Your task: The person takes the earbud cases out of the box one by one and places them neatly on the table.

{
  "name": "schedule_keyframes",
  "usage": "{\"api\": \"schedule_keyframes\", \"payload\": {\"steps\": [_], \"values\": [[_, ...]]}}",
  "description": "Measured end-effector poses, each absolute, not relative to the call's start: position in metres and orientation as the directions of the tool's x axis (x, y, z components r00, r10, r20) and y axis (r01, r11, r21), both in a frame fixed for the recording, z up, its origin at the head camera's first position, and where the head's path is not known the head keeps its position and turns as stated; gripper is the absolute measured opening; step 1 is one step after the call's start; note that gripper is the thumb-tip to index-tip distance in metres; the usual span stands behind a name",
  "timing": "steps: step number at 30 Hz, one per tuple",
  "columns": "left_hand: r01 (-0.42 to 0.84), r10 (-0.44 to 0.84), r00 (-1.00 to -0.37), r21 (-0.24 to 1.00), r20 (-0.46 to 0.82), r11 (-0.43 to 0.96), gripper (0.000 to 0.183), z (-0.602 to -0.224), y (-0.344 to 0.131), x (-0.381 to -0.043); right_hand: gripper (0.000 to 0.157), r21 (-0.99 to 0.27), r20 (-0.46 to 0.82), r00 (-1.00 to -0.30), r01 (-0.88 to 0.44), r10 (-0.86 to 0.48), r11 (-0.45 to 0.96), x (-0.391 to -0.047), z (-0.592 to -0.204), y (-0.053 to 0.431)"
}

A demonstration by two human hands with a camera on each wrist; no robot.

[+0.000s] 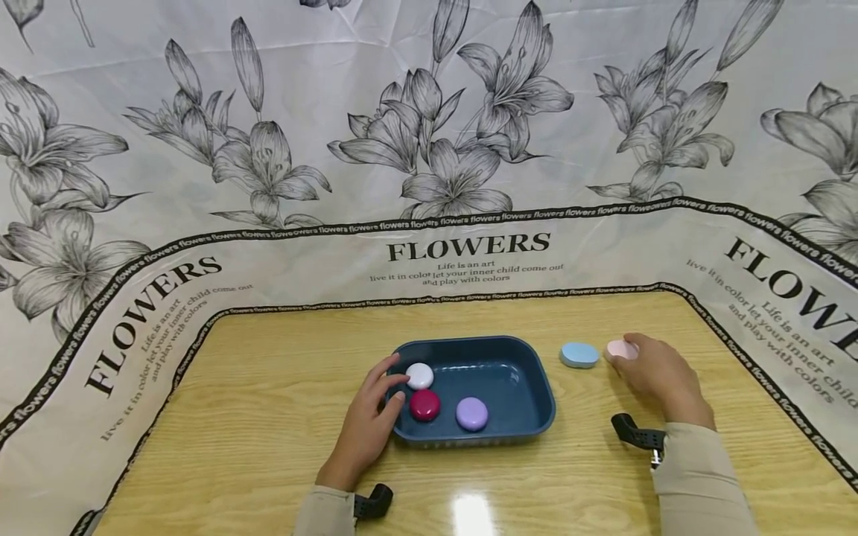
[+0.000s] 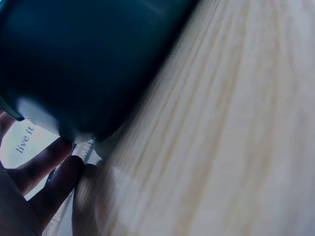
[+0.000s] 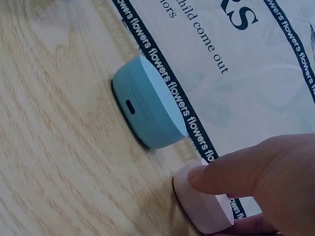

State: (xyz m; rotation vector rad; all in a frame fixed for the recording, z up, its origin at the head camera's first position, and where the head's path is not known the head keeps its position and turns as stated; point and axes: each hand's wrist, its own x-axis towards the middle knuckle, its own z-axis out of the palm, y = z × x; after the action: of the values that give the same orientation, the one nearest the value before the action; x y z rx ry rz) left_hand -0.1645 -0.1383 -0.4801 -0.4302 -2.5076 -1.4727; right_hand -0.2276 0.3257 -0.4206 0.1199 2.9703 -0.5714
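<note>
A dark blue rectangular basin [image 1: 499, 439] stands on the table. Inside lie a white round case [image 1: 419, 376], a dark red one [image 1: 424, 406] and a lilac one [image 1: 472, 414]. My left hand [image 1: 369, 420] rests at the basin's left side, its extended fingers touching the rim; the left wrist view shows fingers [image 2: 56, 184] against the outer wall. My right hand [image 1: 660, 376] pinches a pink oval case [image 3: 197, 194] between thumb and fingers at table level. Left of it sits a light blue oval case [image 3: 147, 105] with a small port in its side, apart from both hands.
The wooden table [image 1: 268, 402] is enclosed at the back and both sides by a white cloth [image 1: 322, 268] printed with flowers and lettering. Black camera mounts [image 1: 640, 432] are on both wrists. The light blue case stands between the basin and the right hand.
</note>
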Motion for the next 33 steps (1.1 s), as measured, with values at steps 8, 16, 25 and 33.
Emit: {"api": "schedule_keyframes", "payload": {"steps": [8,16,25,33], "values": [[0.336,0.146,-0.941,0.818,0.304,0.467,0.026,-0.48,-0.138,-0.163,0.077,-0.378,-0.13,-0.989,0.122,0.078,0.918,-0.227,-0.424,0.329],[0.352,0.148,-0.936,0.812,0.321,0.465,0.026,-0.479,-0.137,-0.165,0.079,-0.387,-0.13,-0.988,0.127,0.082,0.913,-0.227,-0.42,0.331],[0.364,0.154,-0.931,0.809,0.331,0.461,0.026,-0.481,-0.138,-0.167,0.082,-0.409,-0.141,-0.988,0.122,0.07,0.904,-0.227,-0.419,0.334],[0.353,0.15,-0.935,0.812,0.32,0.465,0.026,-0.481,-0.138,-0.165,0.081,-0.414,-0.123,-0.99,0.116,0.071,0.903,-0.225,-0.409,0.335]]}}
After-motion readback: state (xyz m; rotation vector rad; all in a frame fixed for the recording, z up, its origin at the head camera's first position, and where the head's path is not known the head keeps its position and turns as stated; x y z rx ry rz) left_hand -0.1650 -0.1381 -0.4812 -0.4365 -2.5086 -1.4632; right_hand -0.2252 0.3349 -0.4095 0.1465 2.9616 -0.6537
